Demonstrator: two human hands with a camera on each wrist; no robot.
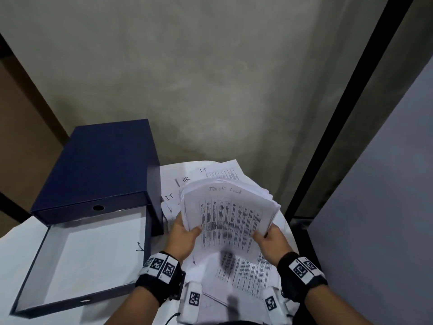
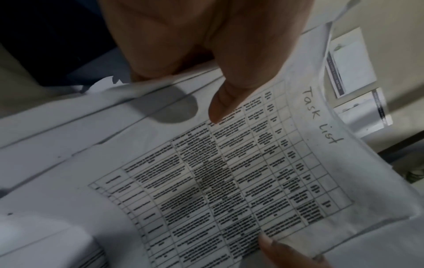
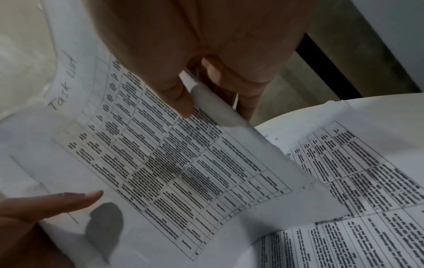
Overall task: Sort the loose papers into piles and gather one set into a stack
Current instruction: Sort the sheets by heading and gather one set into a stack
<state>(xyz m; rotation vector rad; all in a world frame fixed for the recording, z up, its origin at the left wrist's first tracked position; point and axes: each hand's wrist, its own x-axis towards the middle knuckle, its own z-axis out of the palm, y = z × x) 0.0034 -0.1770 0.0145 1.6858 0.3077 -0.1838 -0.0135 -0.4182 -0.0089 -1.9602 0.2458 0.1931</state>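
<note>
A thick stack of printed sheets (image 1: 228, 214) is lifted off the white table, its top page headed "Task list" (image 2: 321, 116) above a dense table of text. My left hand (image 1: 185, 233) grips the stack's left edge with the thumb (image 2: 220, 107) on top and fingers beneath. Along the right edge my right hand (image 1: 269, 238) grips it too, thumb (image 3: 181, 101) on the page. More loose papers (image 1: 246, 273) lie flat under the stack; others marked "IT" and "HR" (image 1: 185, 181) lie behind it.
An open dark blue box file (image 1: 93, 165) stands at the left, its white-lined tray (image 1: 93, 249) toward me. The round white table's edge (image 1: 287, 221) curves close at the right, next to a black post and a grey panel (image 1: 375, 207).
</note>
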